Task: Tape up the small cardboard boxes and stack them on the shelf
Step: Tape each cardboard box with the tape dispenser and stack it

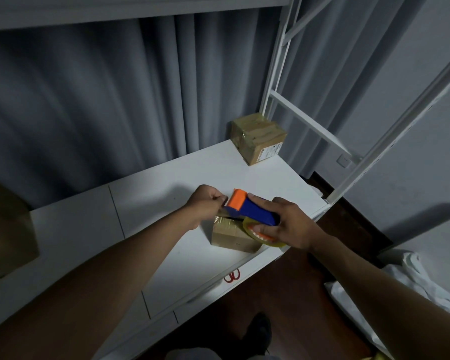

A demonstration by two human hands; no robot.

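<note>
The right hand [287, 224] grips a blue and orange tape dispenser [252, 207], with the fingers wrapped around its handle and the roll of clear tape [264, 236] underneath. The left hand [205, 201] is closed in a pinch just at the orange head of the dispenser, and it seems to hold the free end of the tape there, though the strip itself is too thin and dim to see well. Directly below both hands sits a small cardboard box [233, 236] on the white shelf board [166, 183], close to the front edge; its top already shines with some tape. A second taped box [257, 137] stands well apart, in the far corner of the board beside the white frame post [277, 81]. Red scissors [232, 276] lie lower, at the front of the unit. I judge that the taping step for the near box is in hand: the tape end is being pulled out. The next move calls for pressing that end down on the box, drawing the dispenser across the flaps while the box stays still, then cutting the tape on the toothed blade.
</note>
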